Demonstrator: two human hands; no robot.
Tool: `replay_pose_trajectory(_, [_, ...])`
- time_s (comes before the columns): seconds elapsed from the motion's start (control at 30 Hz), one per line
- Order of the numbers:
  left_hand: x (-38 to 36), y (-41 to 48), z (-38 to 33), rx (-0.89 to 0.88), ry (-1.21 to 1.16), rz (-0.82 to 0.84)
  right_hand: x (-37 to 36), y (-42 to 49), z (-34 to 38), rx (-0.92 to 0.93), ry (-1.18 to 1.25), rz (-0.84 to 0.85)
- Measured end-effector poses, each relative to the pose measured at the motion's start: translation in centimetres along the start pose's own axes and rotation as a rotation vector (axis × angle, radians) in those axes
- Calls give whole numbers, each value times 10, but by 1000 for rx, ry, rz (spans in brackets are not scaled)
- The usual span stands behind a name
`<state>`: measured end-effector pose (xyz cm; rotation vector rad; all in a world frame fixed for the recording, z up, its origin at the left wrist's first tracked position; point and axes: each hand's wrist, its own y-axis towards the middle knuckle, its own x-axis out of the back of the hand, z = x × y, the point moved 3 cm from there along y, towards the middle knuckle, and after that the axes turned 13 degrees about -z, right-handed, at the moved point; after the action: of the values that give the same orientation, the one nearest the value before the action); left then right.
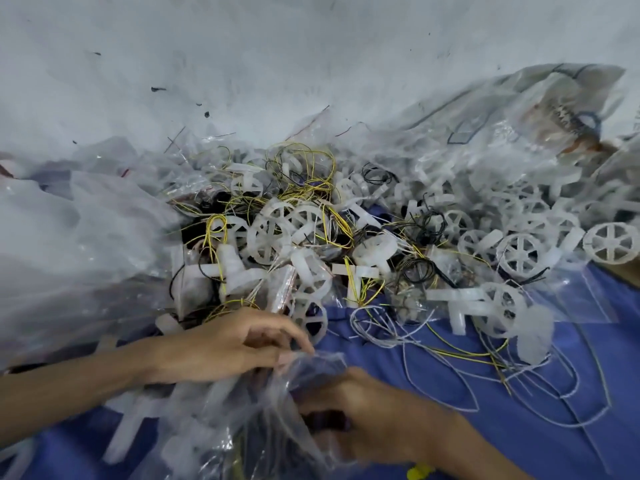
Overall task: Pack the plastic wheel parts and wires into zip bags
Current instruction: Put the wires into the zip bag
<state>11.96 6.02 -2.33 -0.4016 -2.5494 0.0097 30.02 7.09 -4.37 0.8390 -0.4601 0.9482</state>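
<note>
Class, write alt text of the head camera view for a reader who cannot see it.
The left hand and right hand hold a clear zip bag over a blue cloth. Beyond them lies a tangled pile of white plastic wheel parts and yellow, black and white wires.

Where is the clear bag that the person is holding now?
Head view, bottom centre: the clear bag is between the left hand and the right hand, over the blue cloth.

White spoked plastic wheel parts (520, 254) lie heaped mid-frame, tangled with loose yellow, black and white wires (311, 190); one clear crumpled zip bag (256, 410) sits in front, gripped by left hand (235, 344) and right hand (377, 420).
</note>
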Motion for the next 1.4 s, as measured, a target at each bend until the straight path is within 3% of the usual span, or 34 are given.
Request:
replay_pose_trajectory(0.13, [-16,2,-8,-26,-147,-229,-9,11,0,-144,-143,-40])
replay_pose_trajectory(0.33, [-25,16,-29,-59,-198,-317,13,25,9,-214,-33,56])
replay_pose_trajectory(0.43, [-8,19,-32,-9,-420,-579,51,14,4,-370,10,-136])
replay_pose_trajectory(0.5, [5,18,-30,-27,-524,-691,60,5,7,-355,-78,-181])
replay_pose_trajectory(0.6, [1,19,-33,-80,-420,-543,50,6,8,-198,-291,-56])
replay_pose_trajectory(0.67, [-4,19,-31,-61,-341,-410,49,9,-2,-295,-72,-14])
replay_pose_trajectory(0.77, [10,6,-21,-43,-187,-475,62,7,-20,-641,506,-222])
replay_pose_trajectory(0.87, [19,-32,-2,-40,-112,-477,71,12,-27,-650,872,-329])
replay_pose_trajectory(1.0, [14,-87,29,27,-190,-520,68,17,-29,-679,972,-361])
replay_pose_trajectory(1.1, [-3,-107,30,-17,-54,-689,62,22,-21,-665,998,-329])
replay_pose_trajectory(1.23, [-41,-104,5,-112,19,-711,53,36,5,-640,1031,-345])
replay_pose_trajectory(1.33, [-61,-95,-2,-9,186,-743,42,47,13,-757,1101,-448])
replay_pose_trajectory(1.4, [-63,-90,-2,8,173,-836,41,50,17,-811,1112,-439])
